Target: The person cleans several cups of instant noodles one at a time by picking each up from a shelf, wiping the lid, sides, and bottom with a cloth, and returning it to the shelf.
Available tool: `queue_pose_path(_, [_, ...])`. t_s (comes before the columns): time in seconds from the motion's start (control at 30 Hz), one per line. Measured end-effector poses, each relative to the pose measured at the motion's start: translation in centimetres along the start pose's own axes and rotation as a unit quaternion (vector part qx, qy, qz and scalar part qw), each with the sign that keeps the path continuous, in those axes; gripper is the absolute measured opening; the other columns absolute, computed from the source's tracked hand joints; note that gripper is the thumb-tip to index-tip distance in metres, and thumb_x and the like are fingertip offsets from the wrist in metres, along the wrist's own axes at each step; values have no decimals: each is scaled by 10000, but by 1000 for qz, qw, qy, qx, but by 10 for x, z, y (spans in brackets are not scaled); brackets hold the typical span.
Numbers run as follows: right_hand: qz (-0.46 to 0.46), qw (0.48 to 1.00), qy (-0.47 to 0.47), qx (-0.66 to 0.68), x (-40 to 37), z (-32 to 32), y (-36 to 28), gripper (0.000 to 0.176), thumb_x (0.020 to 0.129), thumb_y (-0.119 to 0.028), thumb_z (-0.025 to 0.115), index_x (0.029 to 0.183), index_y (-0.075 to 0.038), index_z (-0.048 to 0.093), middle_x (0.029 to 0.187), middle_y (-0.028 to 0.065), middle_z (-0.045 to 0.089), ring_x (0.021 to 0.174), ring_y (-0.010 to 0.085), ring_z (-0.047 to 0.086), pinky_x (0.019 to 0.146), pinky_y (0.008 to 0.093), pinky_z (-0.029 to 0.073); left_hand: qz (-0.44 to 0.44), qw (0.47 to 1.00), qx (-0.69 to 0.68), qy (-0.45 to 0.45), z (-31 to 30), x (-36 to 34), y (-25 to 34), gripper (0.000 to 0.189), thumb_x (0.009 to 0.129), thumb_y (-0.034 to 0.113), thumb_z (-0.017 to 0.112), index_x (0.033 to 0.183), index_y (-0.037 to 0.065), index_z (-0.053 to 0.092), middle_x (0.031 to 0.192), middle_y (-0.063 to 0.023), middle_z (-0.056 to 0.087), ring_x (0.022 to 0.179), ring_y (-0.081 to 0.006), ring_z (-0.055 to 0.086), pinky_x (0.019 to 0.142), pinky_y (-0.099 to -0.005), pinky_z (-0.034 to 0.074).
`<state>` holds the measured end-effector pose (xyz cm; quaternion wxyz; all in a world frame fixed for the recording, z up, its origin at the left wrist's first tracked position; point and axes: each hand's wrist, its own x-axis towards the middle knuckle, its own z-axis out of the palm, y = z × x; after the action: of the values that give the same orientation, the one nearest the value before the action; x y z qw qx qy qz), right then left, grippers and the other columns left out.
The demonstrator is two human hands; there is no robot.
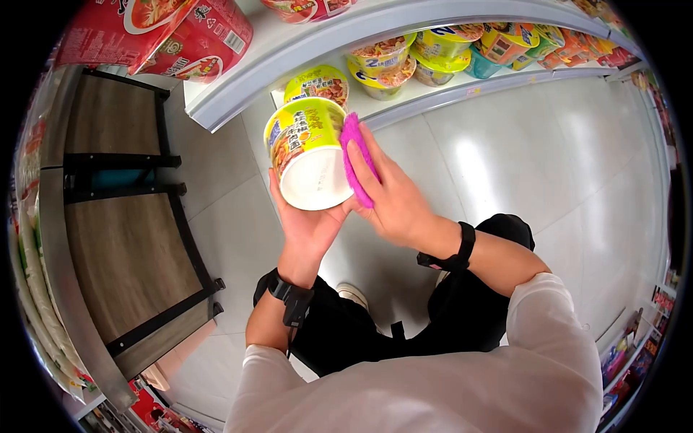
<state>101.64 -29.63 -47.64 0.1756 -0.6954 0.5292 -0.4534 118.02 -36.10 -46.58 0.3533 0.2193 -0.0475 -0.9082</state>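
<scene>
The yellow-and-white round noodle tub is off the shelves in your hands, tilted so its white base faces you, over the pale grey tiled floor. In front of you runs the white upper shelf with a grey front edge; large red printed noodle packs stand by its left corner. Beneath is the white lower shelf, where 2 stacks of yellow-lidded tubs sit back from the front edge, and 1 matching yellow tub sits by the left end, partly hidden by yours. Your left hand grips the tub from below, thumb up its left side. Your right hand is closed around a fuzzy magenta cloth, pressing it flat against the tub's right side. You wear 2 black wrist straps.
</scene>
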Motion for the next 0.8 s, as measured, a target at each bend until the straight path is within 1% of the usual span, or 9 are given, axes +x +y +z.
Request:
queue_pose_path(0.17, [-14,998,-9,54,-1,-1,-9,797,876,-139,654,1545,-35,232,1556,284,257,1358,458,394,1103,457,398,23,999,-39,-16,-8,-6,14,842,916,744,355,1515,153,330,1521,-109,406,1389,-322,403,1116,-564,354])
queue_pose_path(0.27, [-3,997,18,72,-3,-5,1,584,946,-170,579,1464,-4,367,1373,291,503,1190,418,562,996,444,481,72,997,28,18,-17,0,22,825,922,725,367,1511,148,333,1508,-118,422,1384,-317,409,1132,-541,339])
queue_pose_path(0.33, [138,972,-180,61,-2,-10,23,363,994,-224,512,1271,10,529,1061,255,663,922,401,659,825,460,525,100,993,56,31,-16,4,27,816,922,714,380,1507,147,337,1499,-120,432,1378,-313,415,1140,-522,334])
queue_pose_path(0.4, [181,971,-120,103,-2,-9,30,317,1011,-245,486,1171,19,558,951,243,666,831,399,653,767,463,516,140,979,121,80,-26,-1,36,759,936,590,480,1506,113,327,1502,-123,422,1345,-312,450,1136,-493,352])
queue_pose_path(0.43, [214,964,-57,149,8,-11,32,323,1028,-267,461,1070,29,586,841,230,670,739,398,648,708,466,507,204,947,243,55,-52,3,52,672,944,319,591,1494,73,291,1472,-136,436,1336,-296,458,1148,-453,345])
queue_pose_path(0.53, [244,945,21,215,13,-9,54,341,1030,-273,462,1051,42,589,840,236,668,769,395,653,711,435,509,280,848,444,70,-59,4,68,640,899,53,614,1454,46,294,1437,-135,449,1335,-279,460,1146,-431,355])
queue_pose_path(0.57, [245,945,21,215,10,-7,61,341,1030,-273,462,1051,42,589,840,236,668,769,395,653,711,435,509,278,865,409,84,-59,4,69,738,816,3,715,1423,34,295,1397,-132,460,1314,-253,470,1119,-402,380])
queue_pose_path(0.7, [263,930,27,257,13,6,66,356,1033,-280,457,1039,52,584,830,244,662,782,411,648,729,421,510,341,698,619,119,-45,20,80,1005,639,192,914,1410,6,297,1349,-161,477,1234,-264,506,1060,-388,420])
queue_pose_path(0.8, [266,940,-12,211,9,5,52,341,1030,-265,452,1057,51,576,864,252,665,825,423,647,760,433,508,390,619,671,124,-50,39,82,1038,623,218,922,1412,-7,287,1339,-180,469,1233,-293,499,1054,-400,420])
